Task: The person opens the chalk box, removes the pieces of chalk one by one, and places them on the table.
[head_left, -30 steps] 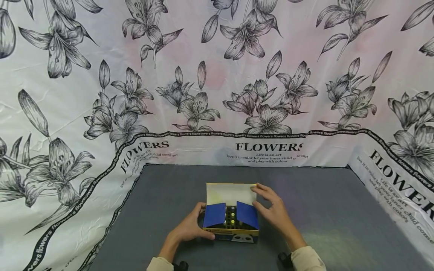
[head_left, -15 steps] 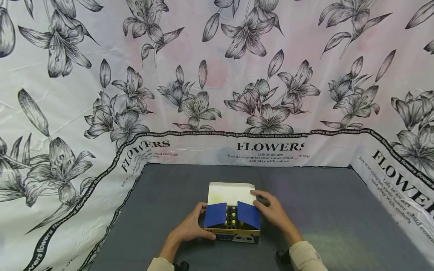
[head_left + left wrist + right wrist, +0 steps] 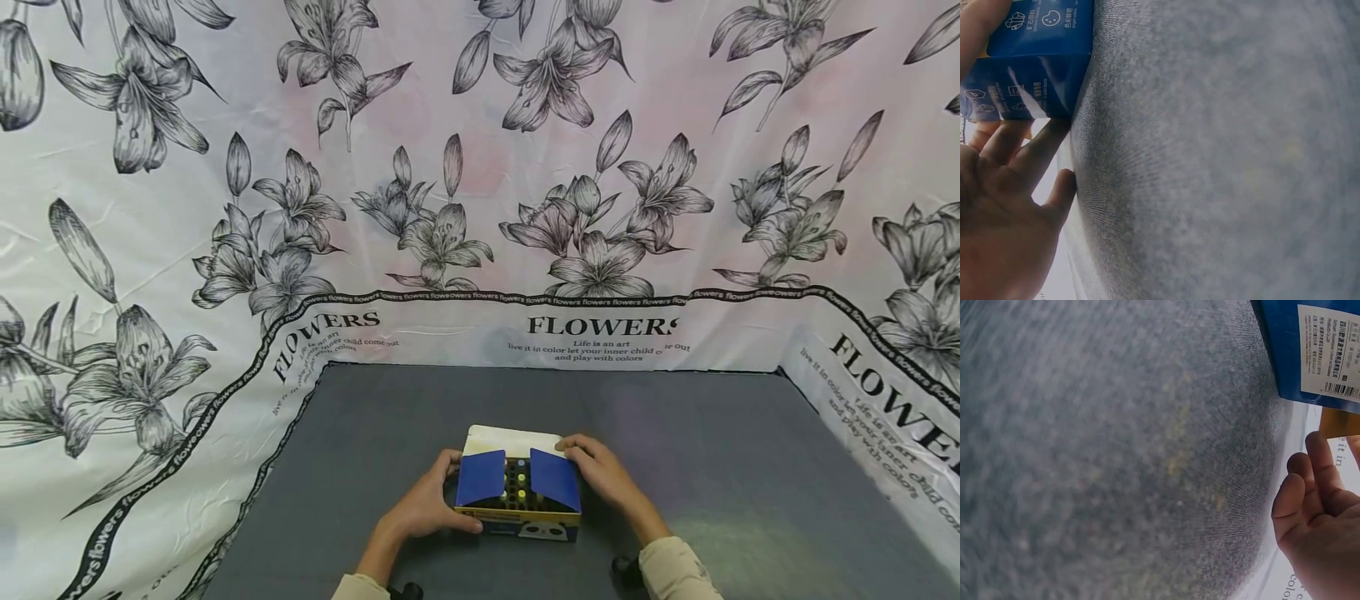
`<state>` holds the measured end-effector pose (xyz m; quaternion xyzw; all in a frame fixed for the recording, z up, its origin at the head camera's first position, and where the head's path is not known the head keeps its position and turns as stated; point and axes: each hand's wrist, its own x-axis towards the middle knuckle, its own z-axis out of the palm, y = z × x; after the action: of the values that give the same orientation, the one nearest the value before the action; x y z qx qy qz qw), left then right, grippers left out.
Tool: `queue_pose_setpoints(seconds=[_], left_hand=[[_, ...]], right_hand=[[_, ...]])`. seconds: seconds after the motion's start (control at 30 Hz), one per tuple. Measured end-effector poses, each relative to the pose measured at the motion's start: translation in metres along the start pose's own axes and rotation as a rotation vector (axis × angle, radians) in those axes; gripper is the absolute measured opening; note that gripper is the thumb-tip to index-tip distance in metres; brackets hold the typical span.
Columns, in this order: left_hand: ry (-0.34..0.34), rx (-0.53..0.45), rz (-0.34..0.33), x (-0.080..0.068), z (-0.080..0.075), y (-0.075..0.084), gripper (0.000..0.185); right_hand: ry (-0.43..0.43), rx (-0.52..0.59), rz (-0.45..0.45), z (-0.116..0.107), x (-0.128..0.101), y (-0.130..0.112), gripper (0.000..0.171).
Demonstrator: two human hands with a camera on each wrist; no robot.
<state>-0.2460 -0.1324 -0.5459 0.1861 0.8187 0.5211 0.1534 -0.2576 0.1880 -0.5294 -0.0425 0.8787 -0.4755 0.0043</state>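
An open cardboard box (image 3: 517,527), blue and yellow with a panda face on its front, sits on the grey table. Its pale-lined lid (image 3: 512,440) leans back behind it. Two blue inner flaps (image 3: 481,478) stand partly raised, and between them show rows of small bottles (image 3: 521,480) with light caps. My left hand (image 3: 429,505) grips the box's left end, thumb at the front corner, fingers along the side. The left wrist view shows that hand (image 3: 1007,200) against the printed blue side. My right hand (image 3: 606,477) pinches the lid's right edge, seen yellow outside (image 3: 1337,423) in the right wrist view.
Grey table surface (image 3: 705,442) spreads around the box. A white cloth printed with black lilies (image 3: 600,262) rises along the back and both sides of the table. A white label (image 3: 1330,353) is on the box's right end.
The lid has tilted farther back and down, with my right hand following it at the edge. My left hand keeps its grip on the box, and the whole view has shifted slightly.
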Motion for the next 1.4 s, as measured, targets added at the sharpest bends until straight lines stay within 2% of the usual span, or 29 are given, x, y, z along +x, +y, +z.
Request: queue_pose_setpoints(seconds=[0.17,0.37,0.63,0.87,1.03,1.1,1.23,1.4], left_hand=[[0.002,0.001,-0.004,-0.001,0.000,0.000,0.093],[0.006,0.021,-0.025,-0.004,-0.001,-0.002,0.094],[0.004,0.009,-0.017,-0.005,-0.001,0.000,0.095],[-0.006,0.008,-0.014,-0.008,-0.001,0.002,0.102],[0.035,0.004,-0.010,-0.014,-0.005,0.007,0.108],[0.084,0.037,0.000,-0.016,-0.007,0.012,0.107],[0.165,0.168,0.036,-0.016,-0.007,0.028,0.104],[0.177,0.418,0.116,-0.007,0.000,0.046,0.100]], right_hand=[[-0.001,-0.022,-0.034,0.000,0.000,0.000,0.028],[0.053,-0.062,-0.127,0.000,-0.001,-0.002,0.032],[0.105,-0.047,-0.260,-0.003,-0.011,-0.006,0.040],[0.166,-0.140,-0.441,-0.007,-0.019,-0.006,0.045],[0.164,-0.223,-0.481,-0.010,-0.025,-0.008,0.053],[0.158,-0.264,-0.488,-0.011,-0.027,-0.009,0.059],[0.141,-0.353,-0.499,-0.011,-0.030,-0.013,0.070],[0.094,-0.439,-0.495,-0.007,-0.032,-0.020,0.079]])
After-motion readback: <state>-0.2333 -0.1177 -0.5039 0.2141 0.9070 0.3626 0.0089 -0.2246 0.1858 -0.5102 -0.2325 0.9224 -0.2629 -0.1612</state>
